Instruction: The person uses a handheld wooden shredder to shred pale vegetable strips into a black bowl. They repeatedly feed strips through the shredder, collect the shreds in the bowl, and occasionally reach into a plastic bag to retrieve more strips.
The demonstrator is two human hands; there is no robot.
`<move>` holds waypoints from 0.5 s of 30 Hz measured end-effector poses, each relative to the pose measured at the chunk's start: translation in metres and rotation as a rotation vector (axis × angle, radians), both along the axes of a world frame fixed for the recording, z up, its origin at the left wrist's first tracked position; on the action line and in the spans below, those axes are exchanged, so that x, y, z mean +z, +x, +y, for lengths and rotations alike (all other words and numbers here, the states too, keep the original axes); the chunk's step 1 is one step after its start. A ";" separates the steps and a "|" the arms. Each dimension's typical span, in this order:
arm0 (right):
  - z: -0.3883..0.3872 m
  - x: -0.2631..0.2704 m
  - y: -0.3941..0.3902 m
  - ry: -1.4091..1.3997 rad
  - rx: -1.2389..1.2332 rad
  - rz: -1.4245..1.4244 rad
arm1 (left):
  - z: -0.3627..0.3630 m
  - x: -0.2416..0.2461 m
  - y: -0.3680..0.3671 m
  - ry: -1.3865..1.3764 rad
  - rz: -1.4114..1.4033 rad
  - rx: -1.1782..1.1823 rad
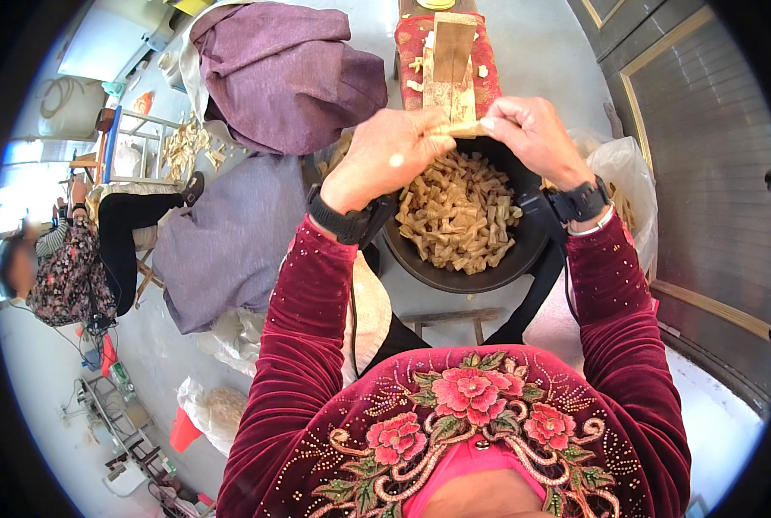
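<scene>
Between my hands a pale yellow strip of folded material (464,129) is stretched, above the near end of a wooden board (449,90). My left hand (398,146) grips its left part in curled fingers. The fingertips of my right hand (531,133) pinch its right end. Below them, a dark round basin (466,283) holds a heap of small tan knotted pieces (456,213). An upright wooden block (454,48) stands on the board, which lies over a red patterned cloth (411,39) with pale scraps on it.
Purple cloth (282,71) and grey cloth (230,239) cover bulky things at left. A clear plastic bag (634,188) stands right of the basin, near a dark panelled door (709,162). Another person (68,265) sits at far left, near a metal frame (136,146) and loose pale strips (184,146).
</scene>
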State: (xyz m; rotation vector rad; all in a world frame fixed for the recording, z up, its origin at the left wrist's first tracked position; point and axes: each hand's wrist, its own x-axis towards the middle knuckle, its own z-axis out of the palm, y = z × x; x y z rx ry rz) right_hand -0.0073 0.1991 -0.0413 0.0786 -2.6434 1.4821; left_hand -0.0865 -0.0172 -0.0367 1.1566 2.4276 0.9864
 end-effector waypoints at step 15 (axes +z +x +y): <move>-0.014 -0.041 -0.045 0.061 -0.280 0.141 | 0.022 -0.030 -0.038 -0.006 0.139 0.289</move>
